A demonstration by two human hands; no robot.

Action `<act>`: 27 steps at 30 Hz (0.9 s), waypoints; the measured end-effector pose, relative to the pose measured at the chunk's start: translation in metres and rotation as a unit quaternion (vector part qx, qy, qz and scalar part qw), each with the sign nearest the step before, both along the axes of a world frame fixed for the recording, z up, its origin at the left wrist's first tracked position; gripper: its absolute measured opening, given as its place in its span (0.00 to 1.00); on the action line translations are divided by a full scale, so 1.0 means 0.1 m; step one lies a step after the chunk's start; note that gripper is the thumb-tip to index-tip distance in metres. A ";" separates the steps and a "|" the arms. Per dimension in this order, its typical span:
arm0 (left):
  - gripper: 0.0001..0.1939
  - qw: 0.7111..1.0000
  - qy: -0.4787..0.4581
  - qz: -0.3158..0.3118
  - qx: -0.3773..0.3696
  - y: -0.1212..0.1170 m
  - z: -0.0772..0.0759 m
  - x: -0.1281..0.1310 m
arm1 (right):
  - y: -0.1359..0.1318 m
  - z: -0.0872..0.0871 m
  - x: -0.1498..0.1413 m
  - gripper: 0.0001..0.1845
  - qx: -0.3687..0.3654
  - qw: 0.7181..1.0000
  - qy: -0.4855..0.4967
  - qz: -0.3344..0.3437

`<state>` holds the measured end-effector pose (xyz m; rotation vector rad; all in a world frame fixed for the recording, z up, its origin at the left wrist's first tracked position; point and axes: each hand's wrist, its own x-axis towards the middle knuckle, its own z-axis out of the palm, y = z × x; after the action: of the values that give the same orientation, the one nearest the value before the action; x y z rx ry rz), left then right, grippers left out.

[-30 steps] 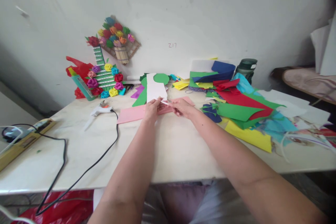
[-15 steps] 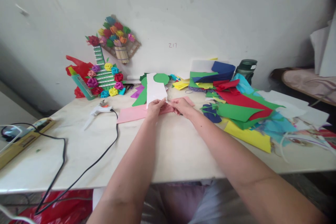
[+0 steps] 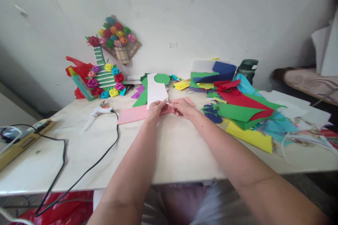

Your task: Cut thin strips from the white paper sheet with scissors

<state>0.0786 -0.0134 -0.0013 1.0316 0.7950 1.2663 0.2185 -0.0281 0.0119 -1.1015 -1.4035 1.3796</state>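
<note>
My left hand (image 3: 156, 108) and my right hand (image 3: 182, 107) meet fingertip to fingertip at mid-table, both closed in a pinch. Between them is a small white piece (image 3: 168, 102), perhaps paper, too small to make out fully. Just beyond the left fingers lies a white paper sheet (image 3: 155, 91), over green paper (image 3: 142, 99). A pink paper strip (image 3: 133, 114) runs flat beneath both hands.
At left lie a white glue gun (image 3: 101, 110) with a black cord and a power strip (image 3: 26, 139). Behind stand a paper-flower guitar (image 3: 105, 77) and a glue bottle (image 3: 83, 83). Coloured paper (image 3: 237, 110) is heaped at right, near a dark bottle (image 3: 247, 70).
The fingers have shifted slightly around the small white piece, which shows a bit more between them. Everything else stays put.
</note>
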 end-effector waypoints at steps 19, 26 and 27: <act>0.17 0.998 -0.042 0.044 0.000 -0.01 0.11 -0.09 | -0.02 0.03 0.00 0.12 -0.021 1.000 -0.015 0.014; 0.18 0.997 -0.028 0.066 -0.010 0.04 0.08 -0.14 | -0.02 0.01 0.04 0.14 -0.024 0.999 -0.011 0.032; 0.17 0.997 -0.033 0.062 -0.012 0.05 0.07 -0.14 | -0.01 0.01 0.04 0.13 -0.025 0.999 -0.015 0.029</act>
<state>0.0645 -0.0081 0.0061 0.9275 0.8312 1.3856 0.2222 -0.0296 0.0133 -1.1256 -1.4410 1.4515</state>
